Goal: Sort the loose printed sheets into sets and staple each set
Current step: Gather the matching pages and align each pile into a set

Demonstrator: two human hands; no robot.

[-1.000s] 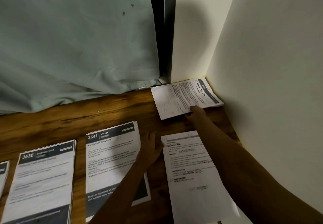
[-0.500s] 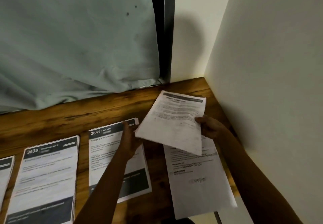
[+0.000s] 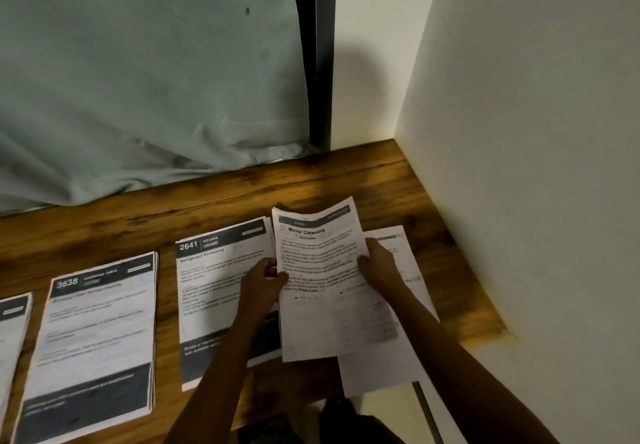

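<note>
Above the table (image 3: 346, 180), left hand (image 3: 263, 279) and right hand (image 3: 379, 265), fingers pinching the Mirror Cleaning sheets (image 3: 322, 305).

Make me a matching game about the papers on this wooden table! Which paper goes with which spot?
Things:
1. white "Mirror Cleaning" printed sheet
2. white paper stack headed 2641
3. white paper stack headed 3638
4. white printed sheet nearest the right wall

Places:
A. furthest left of these four
B. flat on the brown wooden table, under the right forearm
C. gripped by the left hand and right hand
D. under the left forearm

Pairs: 1-C, 2-D, 3-A, 4-B
</note>
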